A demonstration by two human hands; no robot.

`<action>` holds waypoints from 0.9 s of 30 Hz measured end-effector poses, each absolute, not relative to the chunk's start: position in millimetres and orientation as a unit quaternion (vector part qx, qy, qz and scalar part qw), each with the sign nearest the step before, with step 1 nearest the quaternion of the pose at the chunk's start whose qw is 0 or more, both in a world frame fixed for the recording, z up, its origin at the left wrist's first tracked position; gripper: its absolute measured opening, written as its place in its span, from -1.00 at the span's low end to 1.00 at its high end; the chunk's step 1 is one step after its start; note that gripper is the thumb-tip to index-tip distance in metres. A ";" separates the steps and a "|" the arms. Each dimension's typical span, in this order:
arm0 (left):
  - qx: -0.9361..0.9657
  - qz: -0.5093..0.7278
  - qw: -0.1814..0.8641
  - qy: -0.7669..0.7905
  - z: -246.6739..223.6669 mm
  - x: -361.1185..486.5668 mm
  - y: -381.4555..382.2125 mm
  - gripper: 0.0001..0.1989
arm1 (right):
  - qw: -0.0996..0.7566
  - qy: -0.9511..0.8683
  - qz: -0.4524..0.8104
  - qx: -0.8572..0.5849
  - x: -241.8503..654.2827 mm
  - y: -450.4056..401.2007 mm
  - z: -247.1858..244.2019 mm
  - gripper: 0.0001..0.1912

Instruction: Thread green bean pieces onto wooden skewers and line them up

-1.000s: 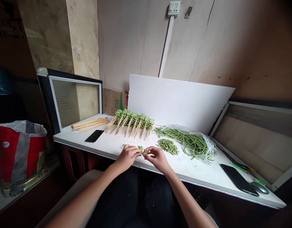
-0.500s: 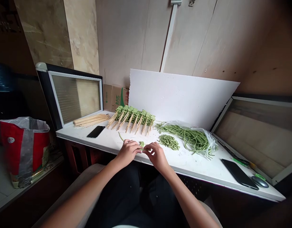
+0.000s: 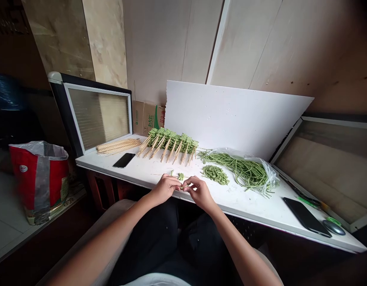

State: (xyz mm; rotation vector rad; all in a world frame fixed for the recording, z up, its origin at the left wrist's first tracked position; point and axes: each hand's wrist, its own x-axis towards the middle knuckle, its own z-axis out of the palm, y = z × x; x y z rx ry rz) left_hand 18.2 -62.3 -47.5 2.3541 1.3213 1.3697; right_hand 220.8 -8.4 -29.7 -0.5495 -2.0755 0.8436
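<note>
Both my hands meet over the front edge of the white table (image 3: 147, 178), fingertips almost touching. My left hand (image 3: 164, 189) is pinched closed on a green bean (image 3: 181, 187), most of it hidden by fingers. On the same bean, the thumb and forefinger of my right hand (image 3: 200, 194) are closed too. Just behind the fingertips lie a few short cut bean pieces (image 3: 180, 176), with another green bit (image 3: 171, 173) to their left. A heap of cut bean pieces (image 3: 215, 174) is right of my right hand.
Bean skewers (image 3: 174, 142) are stacked at the back, their sticks pointing forward. Bare skewers (image 3: 117, 145) and a phone (image 3: 124, 160) lie left. Long beans (image 3: 245, 169) spill from a clear bag; another phone (image 3: 306, 216) is far right. A red bag (image 3: 56, 178) stands beside the table.
My fingertips have come closer together, and less of the bean shows between them. The longer green strand behind my left hand now shows only as a short bit. The view has shifted slightly.
</note>
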 end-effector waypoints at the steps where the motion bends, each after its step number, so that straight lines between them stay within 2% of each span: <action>1: 0.775 0.454 0.060 0.436 -46.1 18.5 -62.6 -0.70 | 0.400 -0.819 0.349 -0.218 222.2 -5.9 -29.4 -0.88; 5: 0.784 0.427 0.047 0.449 -44.8 18.8 -63.6 -0.72 | 0.380 -0.829 0.351 -0.214 226.4 2.4 -29.7 -0.83; 10: 0.811 0.361 0.019 0.460 -52.6 6.0 -60.1 -0.65 | 0.353 -0.865 0.294 -0.201 240.7 21.9 -35.1 -0.91; 17: 0.748 0.424 -0.008 0.510 -56.4 -35.4 -50.4 -0.84 | 0.363 -0.847 0.154 -0.356 276.2 74.6 -64.3 -0.76; 22: 0.747 0.441 0.004 0.497 -57.8 -35.4 -49.5 -0.82 | 0.371 -0.844 0.108 -0.371 273.1 80.4 -89.2 -0.69; 27: 0.748 0.435 -0.008 0.501 -58.6 -27.4 -50.4 -0.85 | 0.415 -0.829 0.107 -0.358 268.9 74.0 -76.5 -0.66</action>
